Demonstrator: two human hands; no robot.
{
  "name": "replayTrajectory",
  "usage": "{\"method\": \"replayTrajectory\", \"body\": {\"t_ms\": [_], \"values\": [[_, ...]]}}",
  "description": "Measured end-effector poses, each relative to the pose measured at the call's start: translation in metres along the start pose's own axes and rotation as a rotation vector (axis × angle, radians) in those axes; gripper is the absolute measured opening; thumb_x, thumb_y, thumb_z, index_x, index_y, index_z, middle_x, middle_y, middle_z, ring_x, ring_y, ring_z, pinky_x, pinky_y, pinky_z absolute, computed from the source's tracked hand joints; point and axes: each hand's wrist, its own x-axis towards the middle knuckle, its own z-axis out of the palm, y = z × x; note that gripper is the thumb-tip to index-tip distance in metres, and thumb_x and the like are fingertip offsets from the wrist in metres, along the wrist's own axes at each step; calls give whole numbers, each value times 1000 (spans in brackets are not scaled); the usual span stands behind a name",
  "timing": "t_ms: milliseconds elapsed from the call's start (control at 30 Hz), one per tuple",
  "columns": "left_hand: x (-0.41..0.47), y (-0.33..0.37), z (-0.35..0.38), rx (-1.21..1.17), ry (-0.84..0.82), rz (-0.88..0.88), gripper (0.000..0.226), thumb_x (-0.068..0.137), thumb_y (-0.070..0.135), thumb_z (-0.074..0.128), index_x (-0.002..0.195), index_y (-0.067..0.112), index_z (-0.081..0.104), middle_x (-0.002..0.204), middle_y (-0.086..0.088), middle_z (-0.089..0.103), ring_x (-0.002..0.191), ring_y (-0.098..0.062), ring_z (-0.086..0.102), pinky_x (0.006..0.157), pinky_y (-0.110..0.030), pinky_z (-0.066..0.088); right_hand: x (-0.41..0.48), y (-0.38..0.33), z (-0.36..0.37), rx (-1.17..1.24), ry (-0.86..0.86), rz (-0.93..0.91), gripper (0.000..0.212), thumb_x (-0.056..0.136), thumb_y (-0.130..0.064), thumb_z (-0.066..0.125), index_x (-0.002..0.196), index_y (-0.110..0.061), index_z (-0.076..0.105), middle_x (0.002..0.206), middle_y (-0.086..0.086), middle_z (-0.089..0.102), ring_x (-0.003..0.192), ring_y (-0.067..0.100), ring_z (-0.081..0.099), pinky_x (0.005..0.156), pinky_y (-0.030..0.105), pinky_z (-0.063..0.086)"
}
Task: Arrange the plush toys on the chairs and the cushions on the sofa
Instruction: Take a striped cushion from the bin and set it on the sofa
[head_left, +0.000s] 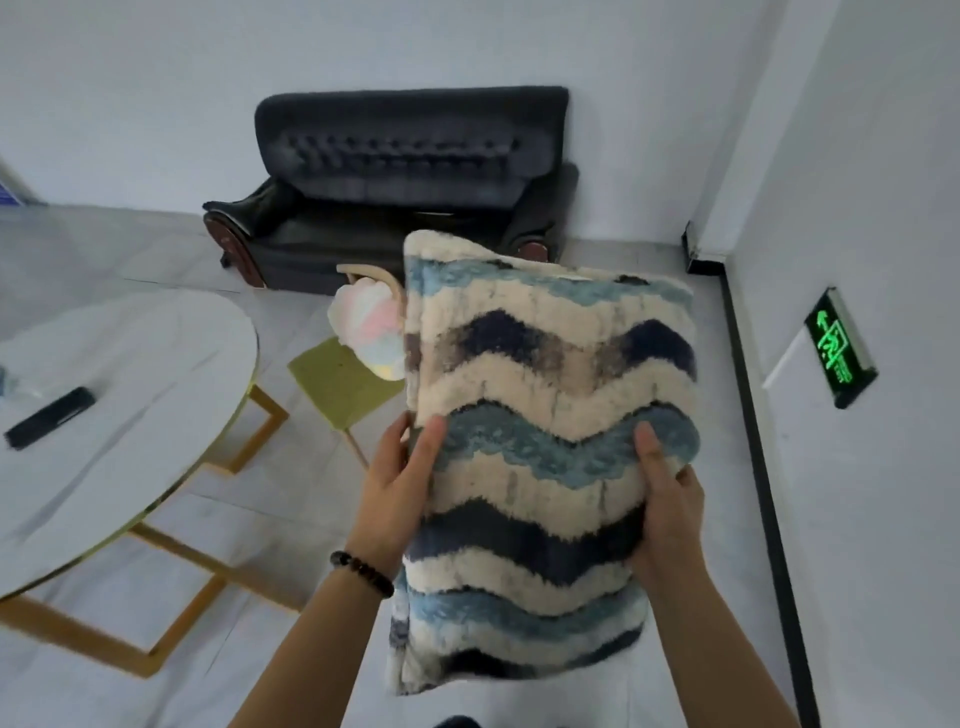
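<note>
- A yellow-green chair (337, 387) stands on the floor in front of the sofa (405, 156), with a pale pastel plush toy (370, 332) on its seat.
- Left of the sofa and nearer the camera, a round white desk (135, 374) on gold-coloured legs carries a dark flat device (49, 418).
- On the side wall to the right of the sofa, a green exit sign (839, 349) glows.
- The cushion (545, 374) is held in the air in front of the sofa's right end. It covers that front corner and the chair's right side.
- The left grip (400, 483) clasps the cushion's left edge, thumb on its face; a beaded bracelet (363, 566) circles that wrist.
- The right grip (667, 499) clasps the right edge, thumb pressed into the pile and fingers hidden behind.
- The cushion is rectangular and shaggy, with wavy bands of cream, light blue and navy.
- The sofa is black and glossy like leather, with a tufted back and reddish rounded arm fronts.
</note>
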Motion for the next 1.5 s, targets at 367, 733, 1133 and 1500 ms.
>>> {"method": "replayTrajectory", "body": {"t_ms": [367, 733, 1133, 1500], "values": [[310, -4, 76, -188, 217, 5, 50, 81, 44, 69, 120, 15, 63, 111, -3, 74, 105, -24, 71, 86, -40, 60, 311, -42, 136, -328, -239, -115, 57, 65, -45, 85, 111, -15, 69, 96, 2, 80, 89, 22, 77, 71, 32, 63], [607, 83, 166, -448, 240, 9, 44, 82, 30, 71, 125, 20, 64, 119, 2, 74, 118, -20, 67, 95, -35, 56, 573, -92, 230, -502, -260, -22, 118, 30, -86, 81, 124, -18, 63, 106, 2, 78, 91, 18, 76, 68, 25, 61], [957, 143, 188, -211, 372, 67, 37, 89, 34, 68, 121, 17, 60, 112, -1, 75, 100, -17, 73, 77, -29, 61, 899, -77, 461, -516, -281, -40, 29, 76, -44, 77, 86, -17, 77, 88, 4, 80, 82, 18, 75, 81, 48, 61], [1222, 119, 67, -49, 424, -16, 100, 65, 84, 69, 146, 67, 12, 165, 14, 19, 152, -17, 23, 122, -55, 26, 1078, 9, 721, -615, -551, -241, 21, 79, -28, 85, 97, -36, 77, 103, 2, 76, 97, 13, 72, 84, 33, 59]]}}
